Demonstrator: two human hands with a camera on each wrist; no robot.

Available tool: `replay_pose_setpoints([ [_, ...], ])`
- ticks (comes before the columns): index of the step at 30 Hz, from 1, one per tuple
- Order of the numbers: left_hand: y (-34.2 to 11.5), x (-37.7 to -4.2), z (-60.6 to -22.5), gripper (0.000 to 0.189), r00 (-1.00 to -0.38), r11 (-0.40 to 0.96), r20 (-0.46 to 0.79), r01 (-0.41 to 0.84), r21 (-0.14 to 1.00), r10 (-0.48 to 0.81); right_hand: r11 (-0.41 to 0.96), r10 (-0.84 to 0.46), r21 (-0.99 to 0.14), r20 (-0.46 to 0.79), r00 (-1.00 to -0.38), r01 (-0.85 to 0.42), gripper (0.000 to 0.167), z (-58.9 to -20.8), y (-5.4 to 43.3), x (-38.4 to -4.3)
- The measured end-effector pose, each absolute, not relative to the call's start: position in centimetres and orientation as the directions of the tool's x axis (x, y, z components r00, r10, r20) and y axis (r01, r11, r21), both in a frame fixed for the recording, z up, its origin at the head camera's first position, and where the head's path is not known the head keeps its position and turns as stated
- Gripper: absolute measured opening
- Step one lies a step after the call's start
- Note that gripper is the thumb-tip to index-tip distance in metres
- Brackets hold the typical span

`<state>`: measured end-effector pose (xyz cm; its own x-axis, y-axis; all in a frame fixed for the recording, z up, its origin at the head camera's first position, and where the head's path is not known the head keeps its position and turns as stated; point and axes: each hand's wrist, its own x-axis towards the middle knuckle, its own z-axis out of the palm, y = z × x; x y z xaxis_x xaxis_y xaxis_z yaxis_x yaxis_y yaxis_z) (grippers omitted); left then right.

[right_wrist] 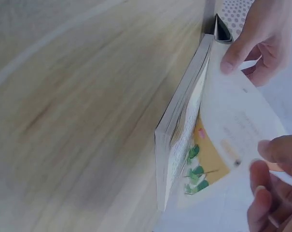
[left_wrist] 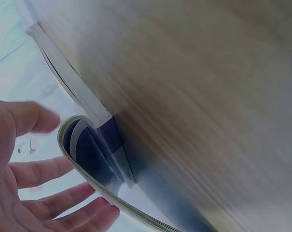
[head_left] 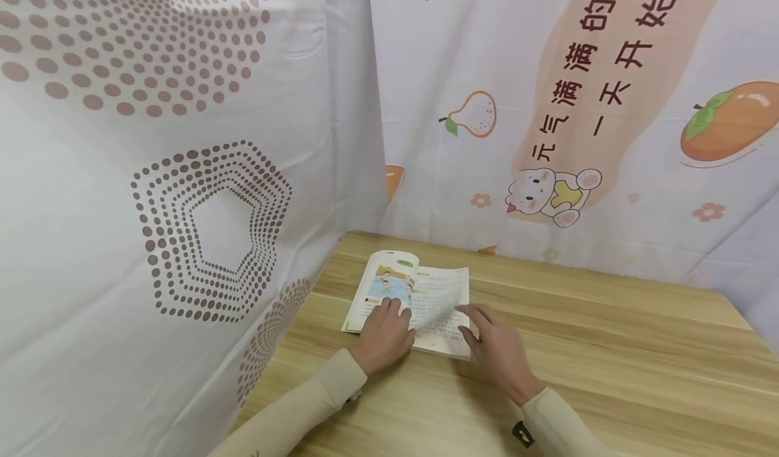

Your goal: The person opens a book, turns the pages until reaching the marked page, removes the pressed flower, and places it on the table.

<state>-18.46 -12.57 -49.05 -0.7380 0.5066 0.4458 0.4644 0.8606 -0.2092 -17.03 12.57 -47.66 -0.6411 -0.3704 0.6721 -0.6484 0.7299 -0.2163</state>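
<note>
Just beyond the left hand (head_left: 382, 339), I am seeing a printed picture (head_left: 392, 284); that hand's spread fingers are resting on the open book (head_left: 435, 295). Between both hands, a page (right_wrist: 242, 108) is curving upward, the right hand (head_left: 502, 352) pinching its edge. Past that hand, wooden table (head_left: 621, 349) is stretching rightward.
</note>
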Motion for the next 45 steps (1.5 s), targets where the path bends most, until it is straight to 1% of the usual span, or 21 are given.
replay_pose_setpoints([
  [3,-12.6,-18.7,-49.1,0.023,-0.743,0.868,0.452,0.453,-0.202,0.494,0.751,-0.364,-0.228,0.639,-0.677,-0.62,0.051,-47.7,12.6,-17.0],
  [8,-12.9,-18.9,-48.9,0.026,-0.759,0.887,0.464,0.43,-0.17,0.456,0.773,-0.409,-0.204,0.564,-0.718,-0.601,0.043,-48.2,12.6,-16.8],
  [11,-13.0,-18.9,-48.6,0.033,-0.753,0.889,0.489,0.441,-0.121,0.44,0.78,-0.427,-0.214,0.506,-0.75,-0.588,0.038,-48.3,12.5,-16.6],
  [15,-13.2,-18.8,-48.4,0.048,-0.757,0.892,0.513,0.45,-0.041,0.406,0.795,-0.433,-0.245,0.412,-0.802,-0.555,0.034,-48.4,12.5,-16.4],
  [17,-13.3,-18.8,-48.4,0.062,-0.767,0.897,0.508,0.442,-0.022,0.391,0.802,-0.434,-0.252,0.375,-0.819,-0.541,0.033,-48.5,12.5,-16.4],
  [21,-13.4,-18.7,-48.5,0.095,-0.787,0.911,0.484,0.41,-0.051,0.381,0.8,-0.452,-0.25,0.345,-0.823,-0.545,0.032,-48.7,12.6,-16.3],
  [22,-13.5,-18.7,-48.5,0.099,-0.791,0.912,0.478,0.405,-0.058,0.381,0.799,-0.458,-0.245,0.344,-0.82,-0.549,0.032,-48.8,12.6,-16.3],
  [24,-13.6,-18.8,-48.5,0.099,-0.795,0.917,0.471,0.389,-0.086,0.382,0.791,-0.474,-0.236,0.348,-0.809,-0.565,0.03,-48.9,12.7,-16.3],
  [26,-13.7,-18.8,-48.6,0.095,-0.801,0.919,0.457,0.377,-0.118,0.387,0.782,-0.49,-0.228,0.35,-0.798,-0.58,0.024,-49.0,12.8,-16.3],
  [28,-13.8,-18.8,-48.7,0.084,-0.806,0.917,0.439,0.373,-0.145,0.397,0.769,-0.512,-0.22,0.349,-0.785,-0.6,0.017,-49.1,12.9,-16.3],
  [30,-13.9,-18.8,-48.7,0.078,-0.811,0.913,0.418,0.372,-0.171,0.409,0.756,-0.539,-0.202,0.349,-0.767,-0.623,0.011,-49.2,12.9,-16.4],
  [33,-14.0,-18.6,-48.6,0.057,-0.808,0.902,0.401,0.388,-0.188,0.431,0.734,-0.572,-0.173,0.364,-0.735,-0.657,0.005,-49.2,13.0,-16.6],
  [35,-14.0,-18.6,-48.5,0.046,-0.802,0.895,0.398,0.404,-0.189,0.445,0.725,-0.582,-0.163,0.375,-0.722,-0.669,0.002,-49.2,13.1,-16.7],
  [37,-14.1,-18.5,-48.5,0.036,-0.794,0.888,0.398,0.423,-0.181,0.459,0.719,-0.586,-0.159,0.383,-0.714,-0.676,0.002,-49.2,13.1,-16.8],
  [39,-14.1,-18.5,-48.4,0.031,-0.79,0.881,0.392,0.439,-0.175,0.471,0.716,-0.595,-0.142,0.389,-0.704,-0.684,0.003,-49.3,13.2,-16.8],
  [45,-14.0,-18.6,-48.6,0.015,-0.77,0.859,0.384,0.481,-0.175,0.51,0.7,-0.636,-0.051,0.408,-0.655,-0.712,0.008,-49.8,13.3,-17.0],
])
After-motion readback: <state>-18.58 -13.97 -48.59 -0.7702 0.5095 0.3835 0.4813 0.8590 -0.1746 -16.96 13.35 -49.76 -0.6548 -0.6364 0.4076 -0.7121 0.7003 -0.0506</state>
